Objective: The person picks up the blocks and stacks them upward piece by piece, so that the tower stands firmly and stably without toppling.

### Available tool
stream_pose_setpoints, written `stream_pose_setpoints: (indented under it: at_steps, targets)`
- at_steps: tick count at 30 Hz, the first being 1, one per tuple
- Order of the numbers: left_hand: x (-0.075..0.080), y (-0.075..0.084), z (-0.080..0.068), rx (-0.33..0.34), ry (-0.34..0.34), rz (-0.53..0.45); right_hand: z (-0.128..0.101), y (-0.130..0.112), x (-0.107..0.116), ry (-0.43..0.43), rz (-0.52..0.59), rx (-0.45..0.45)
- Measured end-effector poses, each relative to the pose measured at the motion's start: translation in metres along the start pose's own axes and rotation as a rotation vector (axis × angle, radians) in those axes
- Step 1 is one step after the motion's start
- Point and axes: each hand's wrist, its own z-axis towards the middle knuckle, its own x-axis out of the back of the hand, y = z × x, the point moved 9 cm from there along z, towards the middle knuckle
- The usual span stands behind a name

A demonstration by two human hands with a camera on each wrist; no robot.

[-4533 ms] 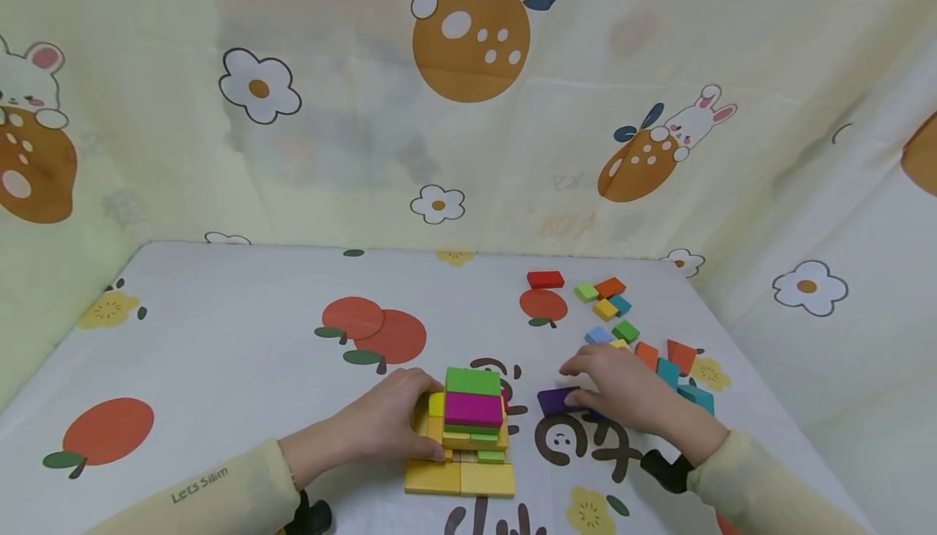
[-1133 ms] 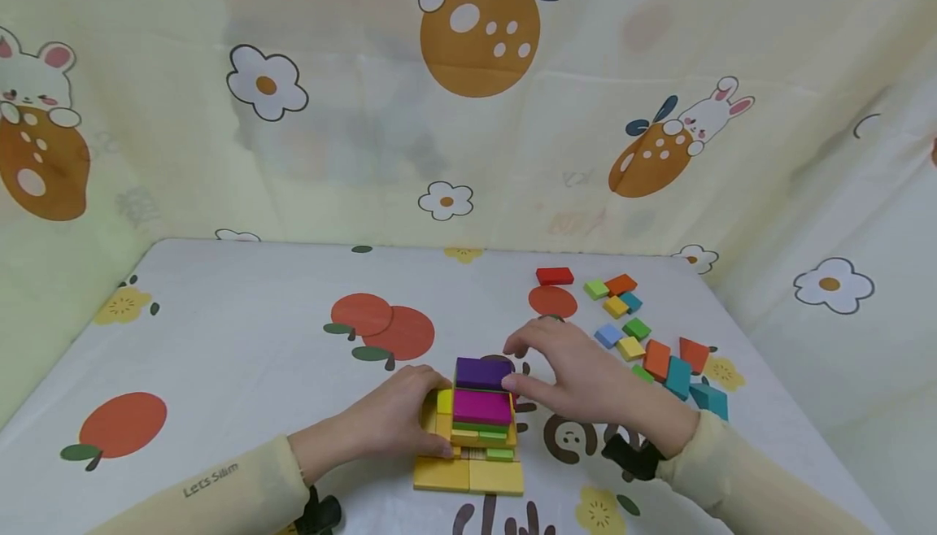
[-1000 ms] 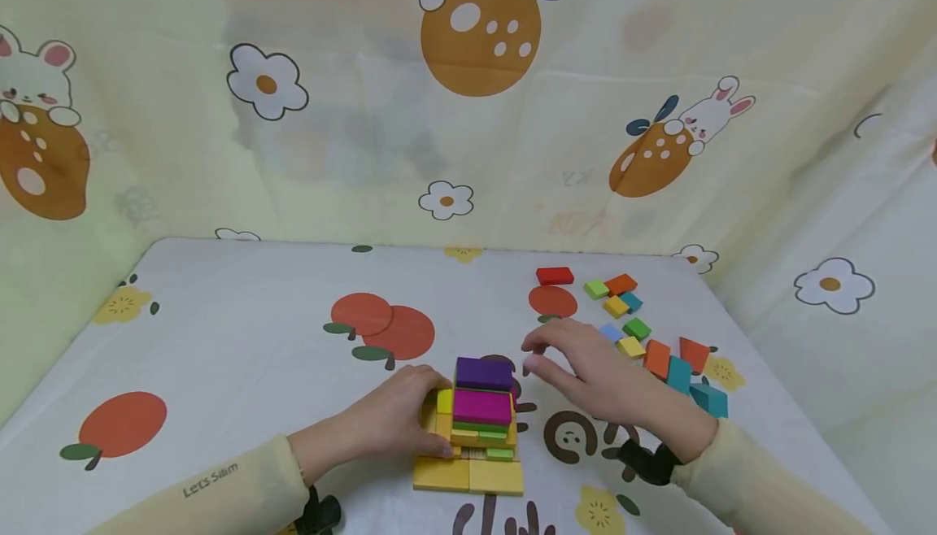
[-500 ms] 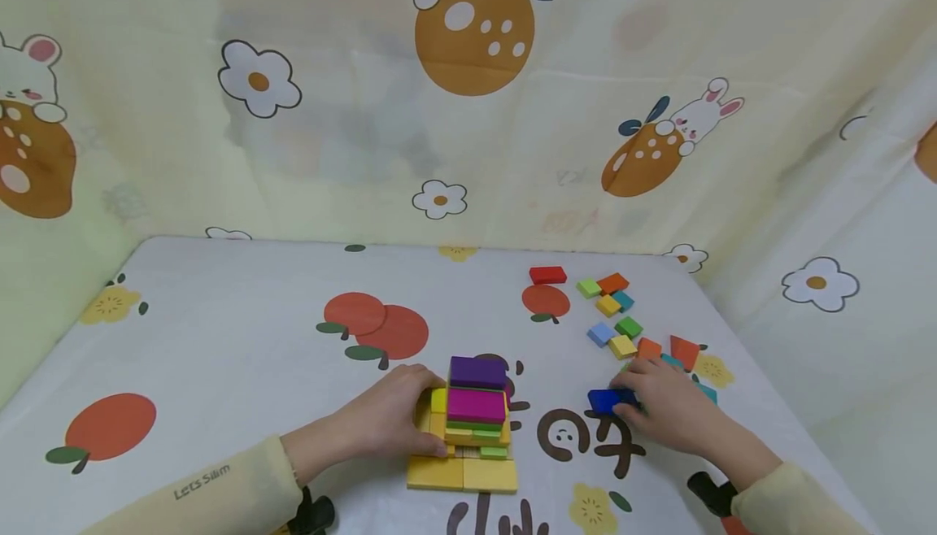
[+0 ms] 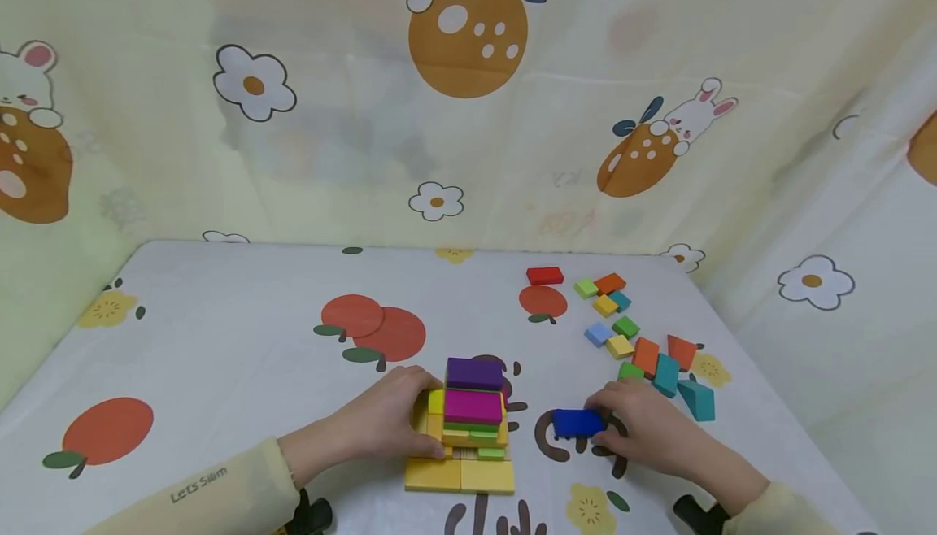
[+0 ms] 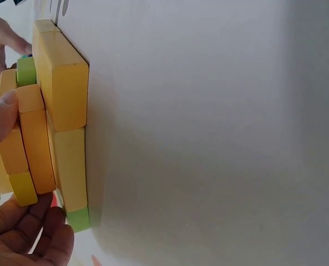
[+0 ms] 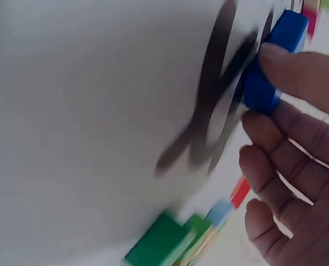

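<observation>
A stack of building blocks [image 5: 472, 437] stands in the middle, with yellow blocks at its base, then green and magenta ones, and a purple block [image 5: 476, 374] on top. My left hand [image 5: 388, 415] holds the stack's left side, thumb in front and fingers behind; the left wrist view shows the thumb [image 6: 0, 119] against the yellow blocks. To the right of the stack, my right hand [image 5: 651, 429] pinches a blue rectangular block [image 5: 577, 424] by its right end. In the right wrist view the blue block [image 7: 275, 61] sits between thumb and fingers, close over the cloth.
Loose blocks lie at the right, among them a teal one [image 5: 696, 401], an orange one [image 5: 646, 356] and a green one [image 5: 625, 327]. A red block [image 5: 545, 276] lies farther back. A printed cloth [image 5: 241, 356] covers the table, and a patterned curtain [image 5: 329, 137] hangs behind.
My right hand took the purple block from the table, laid it on top of the stack and let go. It then grasped the blue block and brought it left and nearer. My left hand kept its hold.
</observation>
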Motion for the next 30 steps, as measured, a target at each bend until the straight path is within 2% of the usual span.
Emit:
stream_pose_setpoints:
  at_steps: [2, 5, 12, 17, 20, 22, 25, 28, 30]
  targets:
    - [0.0, 0.0, 0.0, 0.002, 0.001, 0.0, -0.001, -0.01, -0.003, -0.02, 0.024, 0.042]
    - [0.0, -0.001, -0.001, 0.005, 0.002, 0.001, -0.003, -0.014, -0.006, -0.033, 0.06, 0.05]
    - [0.001, 0.0, -0.001, 0.005, 0.002, -0.001, -0.008, -0.004, -0.009, -0.035, 0.143, 0.03]
    - [0.0, 0.0, -0.001, 0.0, -0.003, -0.01, -0.01, -0.003, -0.008, -0.029, 0.16, 0.037]
    - [-0.002, 0.0, -0.001, -0.004, -0.006, -0.01, -0.013, -0.003, -0.005, 0.002, 0.153, 0.031]
    - [-0.002, 0.0, -0.001, -0.001, -0.007, -0.009, -0.015, -0.006, 0.004, 0.038, 0.164, 0.034]
    - [-0.001, -0.001, -0.001, 0.003, -0.006, -0.011, -0.02, -0.018, 0.03, 0.153, 0.185, 0.069]
    - [0.0, -0.001, -0.001, 0.005, -0.004, -0.013, -0.022, -0.042, 0.058, 0.248, 0.203, 0.107]
    - [0.001, 0.0, -0.001, 0.0, -0.002, -0.012, -0.02, -0.061, 0.069, 0.272, 0.209, 0.122]
